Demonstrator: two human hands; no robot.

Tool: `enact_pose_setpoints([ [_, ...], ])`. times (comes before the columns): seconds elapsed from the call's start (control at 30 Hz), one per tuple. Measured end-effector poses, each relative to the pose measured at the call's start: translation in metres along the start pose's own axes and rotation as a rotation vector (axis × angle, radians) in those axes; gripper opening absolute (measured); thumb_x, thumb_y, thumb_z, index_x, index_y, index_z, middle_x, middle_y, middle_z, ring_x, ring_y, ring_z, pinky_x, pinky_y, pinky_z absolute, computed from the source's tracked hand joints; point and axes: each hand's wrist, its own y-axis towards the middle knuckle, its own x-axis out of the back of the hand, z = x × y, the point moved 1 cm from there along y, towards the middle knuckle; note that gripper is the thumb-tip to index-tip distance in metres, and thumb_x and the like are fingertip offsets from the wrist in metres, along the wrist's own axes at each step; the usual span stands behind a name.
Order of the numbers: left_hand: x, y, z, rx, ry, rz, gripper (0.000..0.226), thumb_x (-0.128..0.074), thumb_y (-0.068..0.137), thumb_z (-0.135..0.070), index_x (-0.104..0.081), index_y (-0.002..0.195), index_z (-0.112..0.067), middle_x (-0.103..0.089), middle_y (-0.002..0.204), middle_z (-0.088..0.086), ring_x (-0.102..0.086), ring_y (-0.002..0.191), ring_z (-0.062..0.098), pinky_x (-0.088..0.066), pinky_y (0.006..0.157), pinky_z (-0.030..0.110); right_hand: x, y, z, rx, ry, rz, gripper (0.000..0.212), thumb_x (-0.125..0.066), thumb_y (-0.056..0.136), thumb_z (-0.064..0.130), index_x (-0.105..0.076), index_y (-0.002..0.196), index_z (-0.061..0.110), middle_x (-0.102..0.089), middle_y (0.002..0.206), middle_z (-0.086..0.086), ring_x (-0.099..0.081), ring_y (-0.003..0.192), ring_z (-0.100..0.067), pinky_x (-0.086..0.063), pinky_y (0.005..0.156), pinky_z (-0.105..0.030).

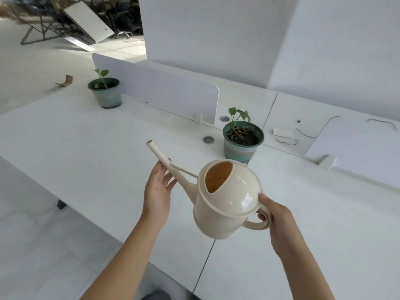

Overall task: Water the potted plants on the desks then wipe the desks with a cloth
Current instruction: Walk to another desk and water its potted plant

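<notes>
- The right hand [279, 221] grips the ring handle of the cream watering can [225, 204]: the thumb lies on the edge of the domed top and a finger shows through the loop.
- The left hand [157, 191] is held well apart from the right one, its fingers nearly straight and resting against the long spout [161, 158] about halfway along its length, not wrapped round it.
- The can hangs in the air between the two hands, above the white counter [86, 152]. Its spout slants up and away past the left hand, and its filling hole faces the camera.
- Just beyond the can, ahead of the right hand, a potted plant [242, 140] stands on the counter in a green-rimmed pot with dark soil and a few small leaves.
- A second potted plant [105, 93] stands far ahead of the left hand and further to its outer side, close beside a low white divider panel [164, 89].
- Two round cable holes [208, 139] sit in the counter between the spout tip and the nearer pot.
- Further beyond the right hand lie a small white block [282, 132] and some loose dark wires [287, 142].
</notes>
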Motion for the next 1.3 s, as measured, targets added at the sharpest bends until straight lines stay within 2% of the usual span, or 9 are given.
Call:
enact_pose_setpoints([
  [0.3, -0.078, 0.039, 0.056, 0.261, 0.055, 0.281, 0.030, -0.034, 0.097, -0.026, -0.053, 0.120, -0.030, -0.061, 0.106, -0.003, -0.055, 0.101, 0.017, -0.040, 0.094, 0.035, 0.055, -0.011, 0.015, 0.017, -0.021, -0.320, 0.084, -0.071, 0.031, 0.073, -0.061, 0.077, 0.005, -0.047, 0.078, -0.008, -0.046, 0.079, -0.020, -0.034, 0.075, -0.032],
  [0.37, -0.089, 0.043, 0.065, 0.353, 0.040, 0.334, 0.026, -0.035, 0.097, -0.031, -0.054, 0.115, -0.035, -0.060, 0.108, 0.002, -0.056, 0.100, 0.021, -0.041, 0.097, 0.039, 0.061, -0.016, 0.018, 0.010, -0.020, -0.358, 0.076, -0.071, 0.034, 0.072, -0.060, 0.077, 0.009, -0.049, 0.076, -0.008, -0.047, 0.079, -0.019, -0.034, 0.075, -0.032],
  [0.47, -0.100, 0.048, 0.081, 0.459, 0.042, 0.396, 0.026, -0.038, 0.095, -0.036, -0.055, 0.114, -0.032, -0.054, 0.108, 0.009, -0.055, 0.098, 0.025, -0.040, 0.102, 0.046, 0.065, -0.023, 0.022, 0.002, -0.018, -0.375, 0.036, -0.064, 0.058, 0.046, -0.065, 0.059, 0.010, -0.064, 0.067, 0.005, -0.053, 0.083, -0.019, -0.038, 0.078, -0.030],
  [0.57, -0.107, 0.056, 0.090, 0.497, 0.082, 0.412, 0.031, -0.039, 0.095, -0.038, -0.054, 0.117, -0.023, -0.052, 0.104, 0.008, -0.055, 0.094, 0.024, -0.043, 0.097, 0.045, 0.067, -0.024, 0.018, -0.023, 0.008, -0.406, 0.017, -0.066, 0.068, 0.026, -0.071, 0.061, 0.011, -0.071, 0.077, 0.007, -0.055, 0.094, -0.022, -0.037, 0.083, -0.031],
  [0.77, -0.117, 0.083, 0.095, 0.582, 0.117, 0.409, 0.045, -0.045, 0.089, -0.048, -0.053, 0.119, -0.015, -0.050, 0.107, 0.009, -0.053, 0.097, 0.025, -0.046, 0.091, 0.047, 0.056, -0.019, 0.019, -0.023, 0.086, -0.481, 0.015, -0.072, 0.066, 0.021, -0.069, 0.061, 0.007, -0.069, 0.083, -0.005, -0.051, 0.091, -0.025, -0.036, 0.081, -0.033],
  [0.87, -0.122, 0.094, 0.094, 0.597, 0.117, 0.440, 0.042, -0.043, 0.090, -0.047, -0.053, 0.116, -0.016, -0.051, 0.104, 0.009, -0.054, 0.096, 0.025, -0.045, 0.096, 0.052, 0.045, -0.014, 0.026, -0.002, 0.090, -0.483, 0.040, -0.077, 0.051, 0.050, -0.074, 0.063, 0.012, -0.075, 0.089, -0.002, -0.058, 0.089, -0.019, -0.039, 0.080, -0.029],
  [1.03, -0.127, 0.116, 0.100, 0.649, 0.072, 0.457, 0.046, -0.040, 0.093, -0.045, -0.045, 0.133, -0.024, -0.051, 0.105, 0.009, -0.056, 0.092, 0.023, -0.049, 0.088, 0.050, 0.034, -0.001, 0.033, 0.012, 0.035, -0.512, 0.069, -0.077, 0.027, 0.068, -0.075, 0.070, 0.015, -0.076, 0.089, -0.001, -0.059, 0.090, -0.019, -0.041, 0.081, -0.030],
  [1.2, -0.128, 0.135, 0.108, 0.701, 0.044, 0.440, 0.037, -0.039, 0.095, -0.043, -0.052, 0.123, -0.022, -0.051, 0.103, 0.009, -0.055, 0.090, 0.022, -0.049, 0.080, 0.045, 0.025, 0.011, 0.035, -0.002, 0.070, -0.546, 0.015, -0.063, 0.081, 0.019, -0.072, 0.079, 0.007, -0.070, 0.107, -0.014, -0.059, 0.103, -0.027, -0.041, 0.086, -0.034],
  [1.3, -0.128, 0.142, 0.112, 0.752, 0.047, 0.434, 0.029, -0.039, 0.095, -0.043, -0.055, 0.112, -0.026, -0.051, 0.104, 0.009, -0.054, 0.091, 0.024, -0.049, 0.080, 0.047, 0.020, 0.017, 0.034, -0.034, 0.026, -0.577, 0.042, -0.075, 0.060, 0.046, -0.074, 0.079, 0.009, -0.073, 0.101, -0.008, -0.063, 0.096, -0.020, -0.043, 0.084, -0.033],
])
